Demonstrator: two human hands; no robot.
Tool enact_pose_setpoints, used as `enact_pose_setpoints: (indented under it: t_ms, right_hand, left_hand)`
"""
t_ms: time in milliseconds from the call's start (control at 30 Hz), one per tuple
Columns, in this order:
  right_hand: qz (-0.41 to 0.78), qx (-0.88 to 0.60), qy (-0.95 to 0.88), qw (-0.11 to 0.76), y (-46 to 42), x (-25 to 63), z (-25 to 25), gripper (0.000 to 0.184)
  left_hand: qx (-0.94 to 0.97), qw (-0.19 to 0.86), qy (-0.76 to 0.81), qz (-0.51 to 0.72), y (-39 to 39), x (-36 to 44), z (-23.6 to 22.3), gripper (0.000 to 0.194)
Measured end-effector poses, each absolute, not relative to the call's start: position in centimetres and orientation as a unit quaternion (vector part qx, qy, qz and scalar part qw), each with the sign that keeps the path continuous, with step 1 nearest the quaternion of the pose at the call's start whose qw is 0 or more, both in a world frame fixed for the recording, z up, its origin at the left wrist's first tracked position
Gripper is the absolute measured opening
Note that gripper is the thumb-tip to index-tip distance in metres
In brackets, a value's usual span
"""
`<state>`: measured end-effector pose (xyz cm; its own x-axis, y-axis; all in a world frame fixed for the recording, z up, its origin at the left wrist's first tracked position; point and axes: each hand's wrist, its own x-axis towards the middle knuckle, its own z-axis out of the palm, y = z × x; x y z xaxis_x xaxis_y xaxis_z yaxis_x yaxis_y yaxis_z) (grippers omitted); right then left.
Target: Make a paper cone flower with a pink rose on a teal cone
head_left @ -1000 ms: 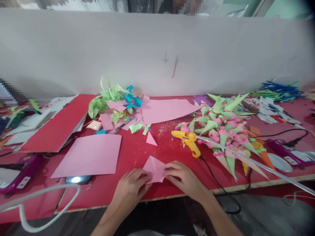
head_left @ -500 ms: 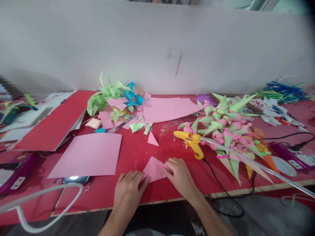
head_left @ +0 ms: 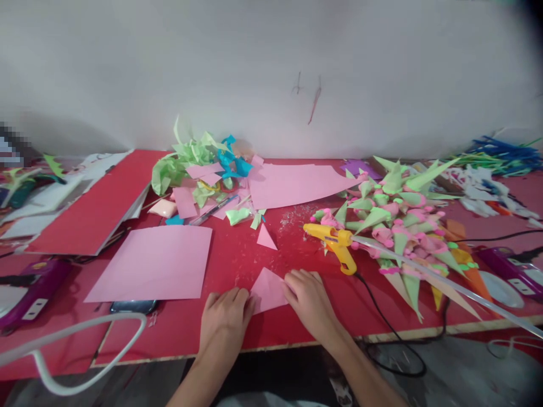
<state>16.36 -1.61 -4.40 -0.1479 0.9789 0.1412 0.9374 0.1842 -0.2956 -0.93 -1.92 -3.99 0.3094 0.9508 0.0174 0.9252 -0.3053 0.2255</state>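
Observation:
A small pink paper piece [head_left: 268, 289] with a crease lies on the red table near its front edge, between my two hands. My left hand [head_left: 225, 316] has its fingers curled at the paper's left corner, the thumb along its edge. At the right corner, my right hand [head_left: 309, 302] is closed with thumb and fingers on the paper. Just beyond lies a pink paper triangle [head_left: 267, 238]. To the right of it rests a yellow glue gun [head_left: 335, 242], a long clear glue stick [head_left: 424, 267] sticking out of its back.
Pink and green paper cones [head_left: 399, 226] are heaped at right, by a purple power strip [head_left: 509, 271]. A large pink sheet [head_left: 156, 263] partly covers a phone [head_left: 133, 306] at left. Paper scraps [head_left: 190, 164] lie at the back. A white curved tube [head_left: 93, 322] juts in at lower left.
The pink piece's right side, lifted and bent in my right hand half a second ago, now lies flatter. Both hands stay at its corners. The view has tipped downward.

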Motion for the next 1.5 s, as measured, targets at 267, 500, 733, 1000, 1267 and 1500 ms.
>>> enact_pose_setpoints:
  t_ms: [267,500,733,1000,1267,1500]
  right_hand:
    - [0.065,-0.638,-0.753,0.148,-1.5,16.2,-4.4,0.019]
    - [0.058,-0.646,-0.749,0.139,-1.6,16.0,-4.4,0.018]
    - [0.044,-0.653,-0.744,0.135,-1.6,15.8,-4.4,0.020]
    - [0.043,-0.653,-0.744,0.133,-1.6,15.8,-4.4,0.020]
    - [0.045,-0.650,-0.747,0.131,-1.5,15.9,-4.6,0.018]
    - [0.039,-0.649,-0.749,0.127,-1.5,15.9,-4.7,0.018]
  left_hand:
    - [0.791,0.056,0.609,0.022,-1.8,-0.4,-3.2,0.029]
    - [0.782,0.057,0.621,-0.027,-1.4,-0.4,-3.2,0.028]
    - [0.784,0.042,0.617,-0.053,-1.2,-0.4,-3.5,0.029]
    - [0.841,0.066,0.537,0.003,-0.5,-1.5,-3.9,0.025]
    - [0.918,0.091,0.386,0.002,1.1,-4.3,-3.2,0.037]
    - [0.942,0.135,0.305,-0.023,3.2,-5.3,-2.4,0.052]
